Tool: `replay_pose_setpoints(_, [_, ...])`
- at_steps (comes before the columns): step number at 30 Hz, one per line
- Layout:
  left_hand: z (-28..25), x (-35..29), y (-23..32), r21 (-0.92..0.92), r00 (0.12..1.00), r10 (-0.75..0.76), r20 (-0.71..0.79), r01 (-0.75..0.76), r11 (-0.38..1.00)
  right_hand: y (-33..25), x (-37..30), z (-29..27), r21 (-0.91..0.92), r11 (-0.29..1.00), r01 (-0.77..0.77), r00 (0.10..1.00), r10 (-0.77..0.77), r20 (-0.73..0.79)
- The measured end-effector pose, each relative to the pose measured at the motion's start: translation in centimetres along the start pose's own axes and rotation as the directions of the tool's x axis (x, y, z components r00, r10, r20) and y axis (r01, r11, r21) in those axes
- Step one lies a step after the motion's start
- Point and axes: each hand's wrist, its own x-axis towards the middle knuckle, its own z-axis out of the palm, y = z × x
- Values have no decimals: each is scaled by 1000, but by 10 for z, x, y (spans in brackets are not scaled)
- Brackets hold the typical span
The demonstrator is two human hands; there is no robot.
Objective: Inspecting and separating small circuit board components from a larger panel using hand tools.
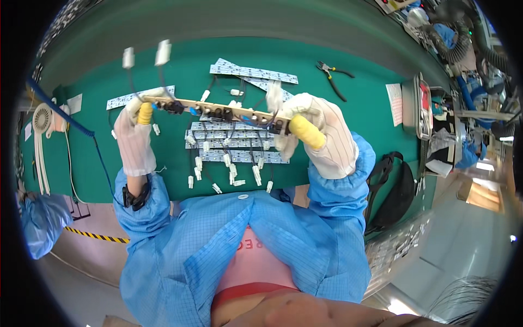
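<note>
Between my two gloved hands a long narrow circuit board [218, 110] is held up over the green table, its dark components facing me. My left hand [134, 131] grips its left end, and my right hand [318, 128] grips its right end. Both gloves are white, with yellow wrapping on a finger or thumb. Wires with white plugs [162, 53] stand up from the board, somewhat blurred. Below it lie several white LED strip boards [234, 157] in rows, their leads and white connectors [256, 175] spread toward me. Part of the rows is hidden behind the held board.
More strip boards [256, 72] lie crossed at the back, another [122, 100] at the left. Cutting pliers [333, 79] rest at the back right. A small white fan [42, 118] stands left, a blue coiled cord [60, 111] nearby. A metal box [418, 106] and black bag [393, 196] are right.
</note>
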Motion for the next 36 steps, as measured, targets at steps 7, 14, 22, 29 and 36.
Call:
replay_pose_setpoints(7, [-4, -3, 30, -39, 998, 8, -57, -10, 999, -2, 10, -14, -216, 976, -42, 998, 30, -57])
replay_pose_setpoints(14, [-14, -16, 26, -342, 1000, 4, -3, -5, 940, 21, 12, -16, -32, 991, -130, 986, 126, -112])
replay_pose_setpoints(22, [-15, -12, 46, -307, 984, -77, 161, 124, 944, 31, 24, -16, 19, 999, -30, 997, 32, -67])
replay_pose_setpoints(29, [-14, 13, -2, -461, 982, -78, 173, 151, 874, 39, 36, -16, 95, 994, 54, 998, -50, -46])
replay_pose_setpoints(36, [-71, 60, -80, 110, 977, -204, -66, 210, 971, 94, 54, -86, -974, 225, -5, 950, -303, -75])
